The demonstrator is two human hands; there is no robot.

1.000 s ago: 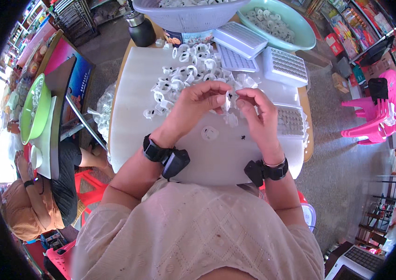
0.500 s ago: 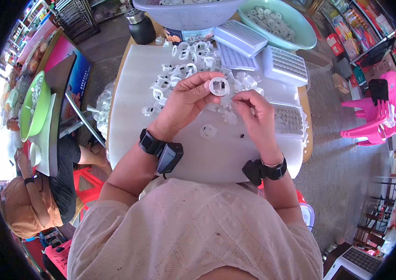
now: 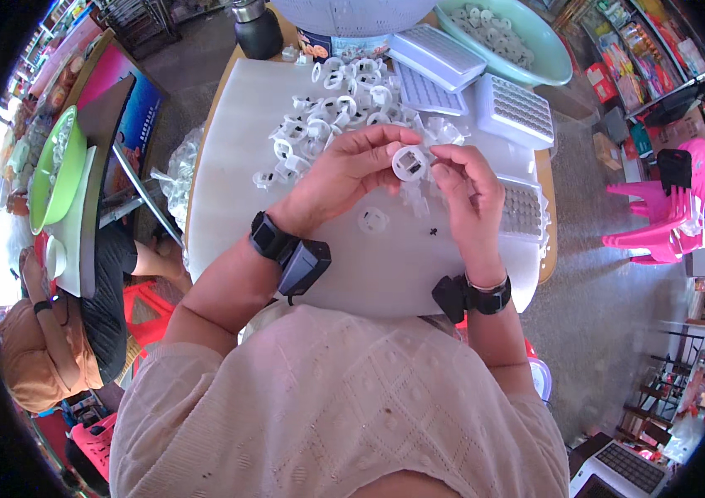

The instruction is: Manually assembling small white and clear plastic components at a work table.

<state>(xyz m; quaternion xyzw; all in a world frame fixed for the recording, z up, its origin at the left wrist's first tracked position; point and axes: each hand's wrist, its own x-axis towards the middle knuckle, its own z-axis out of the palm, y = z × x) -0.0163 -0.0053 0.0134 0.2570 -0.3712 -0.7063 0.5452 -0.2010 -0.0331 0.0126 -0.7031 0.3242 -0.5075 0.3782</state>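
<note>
Wears, nearest, a soft pale knit top (image 3: pixel 344 390) with openwork diamonds, and on each wrist a matte black band (image 3: pixel 492 300). Has on the smooth, faintly glossy worktop (image 3: pixel 327 270), just short of the hands, a loose translucent disc (image 3: pixel 373 220) with small slots and, apart to its right, a tiny black cross (image 3: pixel 433 232). Holds a white ring (image 3: pixel 409 164) between thumb and fingers of the left hand (image 3: pixel 351 170), above the worktop, face tilted up to show an opening and a dark insert. Has just brought the right hand (image 3: pixel 473 187) in, closing a clear gap of half a second ago: now narrow in its grip, fingertips at or very near the ring's right edge. Cannot tell whether touching it, or whether pinching anything small. Suggests, as a judgement, a shift from one-handed holding to close two-handed work on this piece. Shows beyond it a jumbled pile (image 3: pixel 319 129) of similar smooth, hard-looking plastic pieces; to the right, pale boxy trays (image 3: pixel 514 112) with close rows of round cells. Has farther off a lavender basket (image 3: pixel 352 18) with latticed wall, a glossy mint basin (image 3: pixel 550 73) of more white pieces, and a dark bottle (image 3: pixel 258 35). Ends, across the grey floor (image 3: pixel 576 282), at shiny pink plastic chairs (image 3: pixel 669 207).
</note>
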